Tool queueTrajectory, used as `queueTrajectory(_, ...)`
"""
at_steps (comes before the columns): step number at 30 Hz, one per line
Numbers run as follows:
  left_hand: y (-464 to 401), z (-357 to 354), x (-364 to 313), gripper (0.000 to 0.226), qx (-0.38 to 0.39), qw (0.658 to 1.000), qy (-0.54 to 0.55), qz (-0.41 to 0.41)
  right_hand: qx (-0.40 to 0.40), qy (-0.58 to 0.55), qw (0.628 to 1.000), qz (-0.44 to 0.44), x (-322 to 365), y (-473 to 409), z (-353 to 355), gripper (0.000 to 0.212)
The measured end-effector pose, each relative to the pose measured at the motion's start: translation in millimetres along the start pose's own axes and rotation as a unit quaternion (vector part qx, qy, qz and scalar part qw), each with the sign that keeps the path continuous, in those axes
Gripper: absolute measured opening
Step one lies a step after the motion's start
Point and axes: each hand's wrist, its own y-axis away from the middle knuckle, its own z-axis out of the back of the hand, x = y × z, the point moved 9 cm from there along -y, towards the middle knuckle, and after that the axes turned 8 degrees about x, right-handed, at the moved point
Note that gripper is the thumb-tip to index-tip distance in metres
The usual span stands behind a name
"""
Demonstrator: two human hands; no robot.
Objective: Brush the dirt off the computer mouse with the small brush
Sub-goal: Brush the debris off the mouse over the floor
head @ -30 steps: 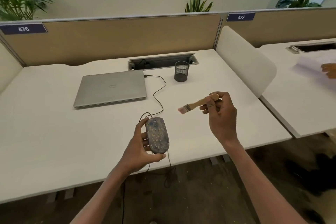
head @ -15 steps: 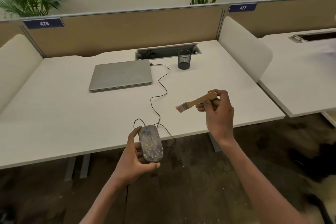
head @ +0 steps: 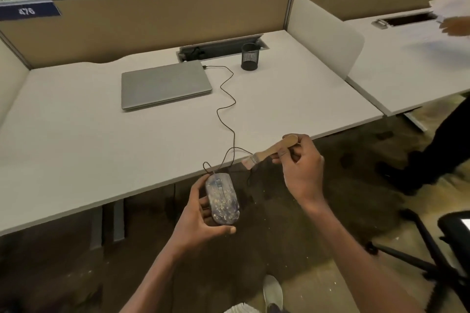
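My left hand (head: 201, 218) grips a dark computer mouse (head: 222, 198) speckled with pale dirt, held face up in the air just off the front edge of the white desk (head: 76, 147). Its black cable (head: 226, 104) runs back across the desk to the closed grey laptop (head: 165, 84). My right hand (head: 301, 168) holds a small wooden-handled brush (head: 269, 151) by its handle. The bristles point left and down, a short way above and to the right of the mouse, apart from it.
A black mesh pen cup (head: 250, 56) stands behind the laptop beside the cable hatch (head: 221, 47). Another person (head: 445, 124) stands at the right by the neighbouring desk. An office chair base (head: 432, 262) is at lower right. My shoe (head: 272, 292) shows on the floor.
My left hand has drawn the mouse off the desk surface toward me, past the front edge. The right hand with the brush followed down toward it. The view has pulled back.
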Motion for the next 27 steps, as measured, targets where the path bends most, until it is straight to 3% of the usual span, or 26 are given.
queueTrajectory(11, 51, -18, 36, 0.125, 0.059, 0.998, 0.000, 0.022, 0.021, 0.032, 0.997, -0.067, 12, 59, -25, 0.025)
queueTrajectory(19, 31, -36, 31, 0.126, 0.032, 0.999, 0.010, 0.023, 0.090, 0.069, 0.991, -0.067, 4, 39, -36, 0.025)
queueTrajectory(27, 18, -53, 20, 0.128, -0.003, 1.000, 0.012, 0.025, 0.105, 0.059, 0.992, -0.036, 12, 18, -41, 0.026)
